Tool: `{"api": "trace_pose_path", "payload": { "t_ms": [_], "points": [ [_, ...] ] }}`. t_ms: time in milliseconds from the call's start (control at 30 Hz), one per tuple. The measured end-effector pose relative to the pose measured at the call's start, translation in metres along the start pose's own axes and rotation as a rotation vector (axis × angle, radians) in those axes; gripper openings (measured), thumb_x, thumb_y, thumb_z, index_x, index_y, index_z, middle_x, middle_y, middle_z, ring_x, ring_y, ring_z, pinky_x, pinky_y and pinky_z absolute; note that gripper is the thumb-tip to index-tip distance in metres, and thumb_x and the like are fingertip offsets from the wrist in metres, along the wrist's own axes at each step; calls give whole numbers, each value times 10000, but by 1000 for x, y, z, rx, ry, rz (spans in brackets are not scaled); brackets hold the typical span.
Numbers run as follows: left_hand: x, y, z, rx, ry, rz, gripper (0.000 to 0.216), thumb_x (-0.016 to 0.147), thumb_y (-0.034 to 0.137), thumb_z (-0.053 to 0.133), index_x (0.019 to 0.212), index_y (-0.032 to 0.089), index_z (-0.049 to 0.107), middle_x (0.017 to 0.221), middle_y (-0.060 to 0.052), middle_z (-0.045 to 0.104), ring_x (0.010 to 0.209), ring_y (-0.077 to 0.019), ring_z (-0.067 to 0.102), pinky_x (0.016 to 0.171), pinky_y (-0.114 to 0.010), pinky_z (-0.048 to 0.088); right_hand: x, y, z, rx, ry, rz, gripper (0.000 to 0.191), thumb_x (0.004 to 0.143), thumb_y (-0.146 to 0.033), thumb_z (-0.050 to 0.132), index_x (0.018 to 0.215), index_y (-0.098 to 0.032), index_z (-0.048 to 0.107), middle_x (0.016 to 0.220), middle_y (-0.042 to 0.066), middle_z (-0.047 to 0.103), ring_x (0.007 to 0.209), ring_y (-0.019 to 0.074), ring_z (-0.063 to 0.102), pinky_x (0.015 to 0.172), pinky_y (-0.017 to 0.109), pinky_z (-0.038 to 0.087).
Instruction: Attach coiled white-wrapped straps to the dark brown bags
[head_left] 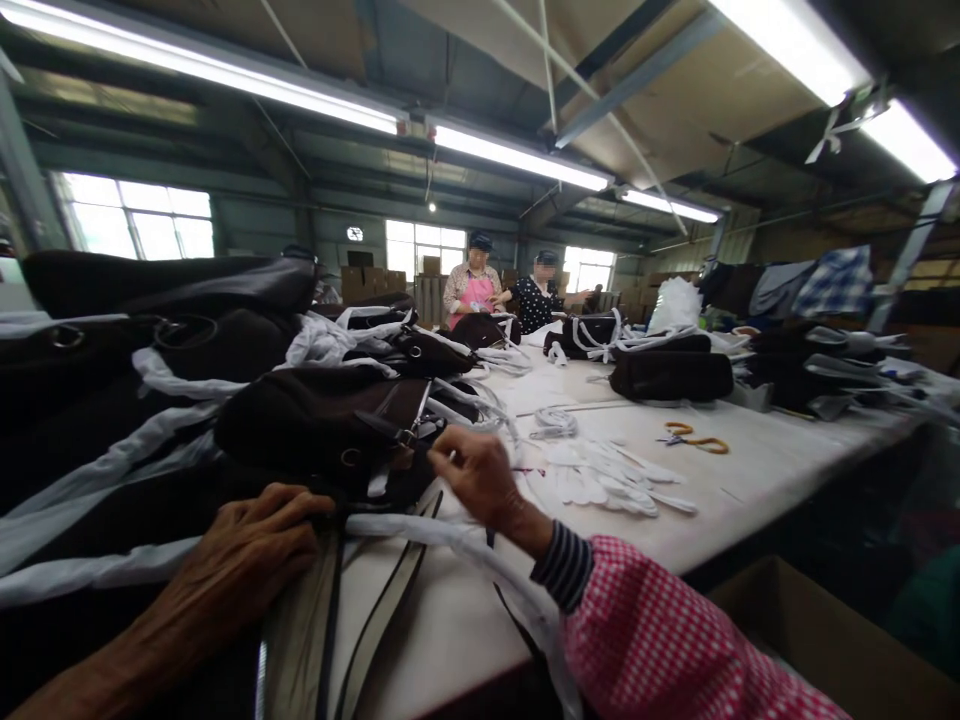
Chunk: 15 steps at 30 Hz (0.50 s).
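A black bag (112,645) with an olive-brown inside strip (300,610) and dark edging lies in front of me at the left. My left hand (262,545) is closed over its upper edge, fingers together and thumb hidden. My right hand (476,475) is raised over the table with thumb and forefinger pinched; whatever is between them is too small to make out. Beside those fingertips sits another black bag (289,420) with a buckle and ring. A white-wrapped strap (450,530) curves beneath my right wrist, and a thin olive strap (390,610) hangs at the near edge.
More black bags with wrapped handles are heaped at left. On the white table (525,395) lie white strips (600,475), a coiled cord (553,422) and orange-handled snips (697,440). A black bag (671,375) stands beyond. Two people (474,285) work opposite. A cardboard box (795,620) is below right.
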<state>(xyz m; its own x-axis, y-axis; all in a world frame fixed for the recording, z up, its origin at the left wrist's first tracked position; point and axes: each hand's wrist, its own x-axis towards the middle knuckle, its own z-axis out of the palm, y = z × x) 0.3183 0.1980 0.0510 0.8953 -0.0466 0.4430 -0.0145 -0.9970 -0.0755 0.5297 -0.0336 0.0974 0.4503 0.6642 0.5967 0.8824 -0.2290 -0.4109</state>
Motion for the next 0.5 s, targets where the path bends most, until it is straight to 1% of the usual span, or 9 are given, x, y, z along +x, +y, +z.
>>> {"api": "trace_pose_path", "payload": {
  "t_ms": [33,67,100,167,233,300,367,433,500],
  "points": [
    [-1,-1,3,-14,10,-16,226,945,277,565,837,297,762,1274,7,702,1178,-283,552,856,-389,453,8,20,-13,-104,17,132,161,980,-277,555,913,-206,683,937,18,736,856,147,658,769,236,432],
    [-1,-1,6,-27,21,-33,226,947,288,560,833,287,755,1274,0,701,1174,-282,555,859,-390,462,14,41,-23,-215,-14,259,176,989,-286,533,966,-216,692,972,14,743,893,149,663,797,237,437],
    [-2,-2,9,-37,30,-50,233,950,297,551,826,280,748,1276,-4,699,1170,-282,557,861,-392,470,20,62,-29,-264,-28,321,181,977,-256,533,978,-202,706,1000,41,749,938,172,667,822,257,439],
    [-3,-2,14,-47,44,-71,256,957,306,525,816,277,737,1280,-2,698,1165,-284,562,857,-400,485,27,99,-30,-327,-73,391,176,947,-218,554,950,-183,727,1052,84,750,1021,211,665,864,288,441],
    [-5,-2,17,-49,54,-67,251,953,320,522,827,288,736,1281,9,702,1160,-290,569,842,-407,498,30,126,-20,-358,-124,420,138,914,-231,614,944,-178,738,1100,108,744,1071,235,661,889,305,443],
    [-6,-2,20,-47,73,-60,235,943,319,526,844,301,738,1289,18,700,1177,-296,565,837,-414,505,31,141,-6,-386,-166,444,143,900,-267,654,977,-184,741,1135,118,738,1091,243,664,900,310,447],
    [-8,-4,24,-44,109,-63,238,936,307,517,844,308,737,1296,23,697,1212,-303,547,846,-427,506,33,149,6,-412,-188,467,166,909,-277,650,1021,-190,738,1153,124,733,1097,243,670,900,311,450],
    [-10,-9,30,-47,149,-58,240,930,318,518,824,312,733,1288,29,701,1224,-310,535,853,-443,504,35,153,12,-434,-195,490,182,919,-255,628,1052,-192,735,1150,125,734,1088,239,678,886,305,454],
    [-11,-16,36,-57,161,-24,220,925,356,542,822,323,734,1279,39,705,1204,-311,541,845,-447,508,37,154,14,-443,-195,504,197,916,-233,616,1066,-191,737,1126,123,740,1063,230,688,862,293,457]
  ]
}}
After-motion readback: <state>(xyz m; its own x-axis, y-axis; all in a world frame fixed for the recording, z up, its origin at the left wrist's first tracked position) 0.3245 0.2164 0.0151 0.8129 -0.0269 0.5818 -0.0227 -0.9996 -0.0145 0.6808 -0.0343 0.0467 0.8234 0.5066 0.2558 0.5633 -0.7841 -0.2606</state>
